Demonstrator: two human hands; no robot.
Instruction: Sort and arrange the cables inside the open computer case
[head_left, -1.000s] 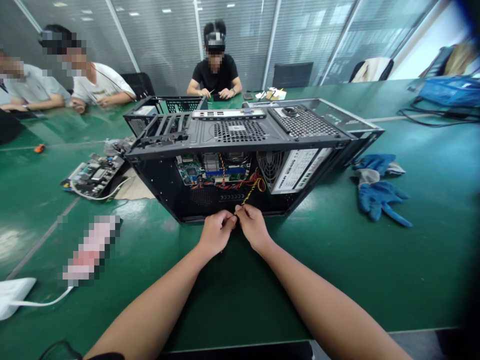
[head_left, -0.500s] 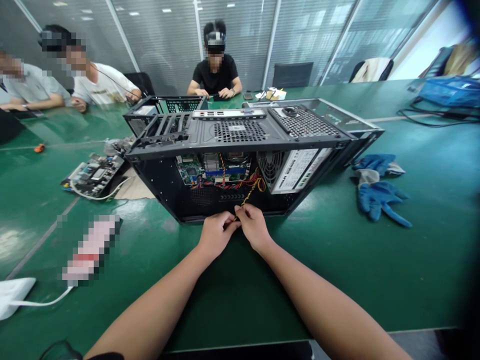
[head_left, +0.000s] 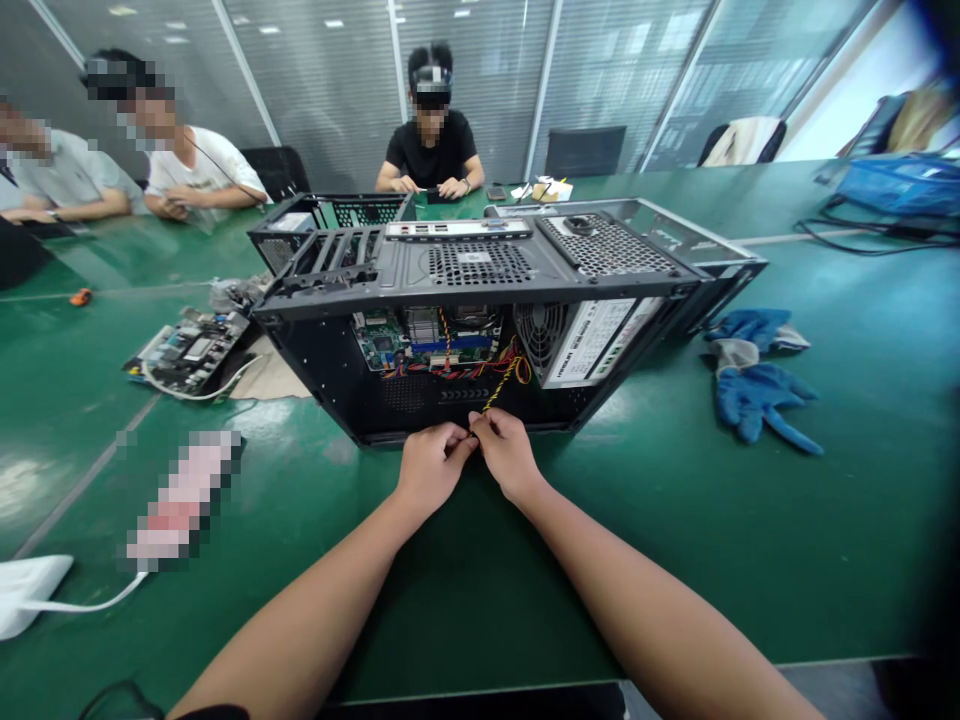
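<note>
A black computer case [head_left: 480, 290] lies on its side with its open face toward me. Inside show a green motherboard [head_left: 382, 343], a power supply [head_left: 589, 345] with a white label, and bundled coloured wires. A twisted yellow-and-black cable [head_left: 501, 388] runs from near the power supply to the case's front lower edge. There my left hand [head_left: 435, 462] and my right hand [head_left: 510, 455] meet, both pinching the cable's end between thumb and fingers. Their fingertips hide that end.
Left of the case sits a loose circuit board [head_left: 191, 350] on cardboard. A phone [head_left: 184, 495] with a white cord lies nearer. Blue gloves [head_left: 757, 395] rest on the right. Behind stands another metal case frame [head_left: 360, 205]. A person [head_left: 431, 145] sits across the green table [head_left: 847, 540]; others sit left.
My hands stay at the case's front edge, with only a slight shift of the left fingers. A person at the left has brought their hands together.
</note>
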